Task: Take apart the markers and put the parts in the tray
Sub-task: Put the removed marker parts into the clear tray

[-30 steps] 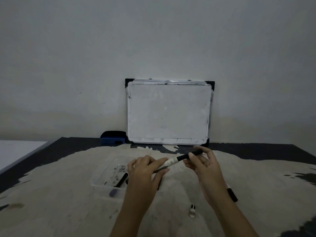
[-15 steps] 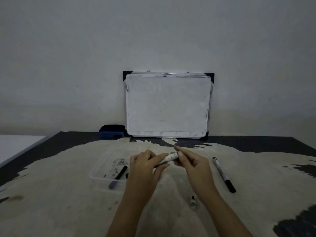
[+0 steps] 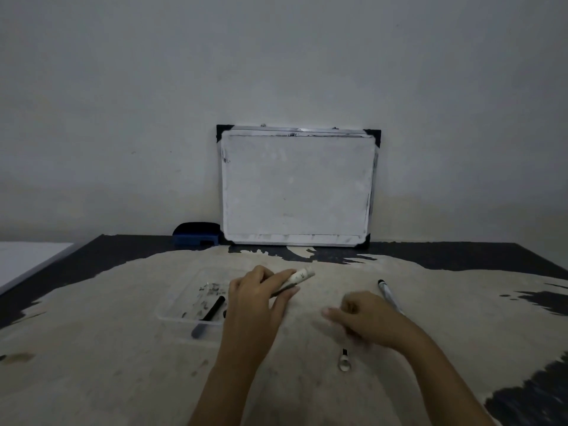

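Observation:
My left hand grips a white marker barrel, its open end pointing up and right. My right hand is curled and blurred, apart from the barrel and low over the table; whether it holds a small part is hidden. A clear plastic tray lies left of my left hand with a black marker part and small bits inside. A whole marker lies on the table beyond my right hand. A small tip piece rests below that hand.
A whiteboard leans on the wall at the back. A blue eraser sits to its left. The table top is worn beige with dark patches near its edges.
My right hand has left the barrel's end and dropped down to the right, toward the table. The black end seen a second ago is off the barrel. The left hand keeps the barrel.

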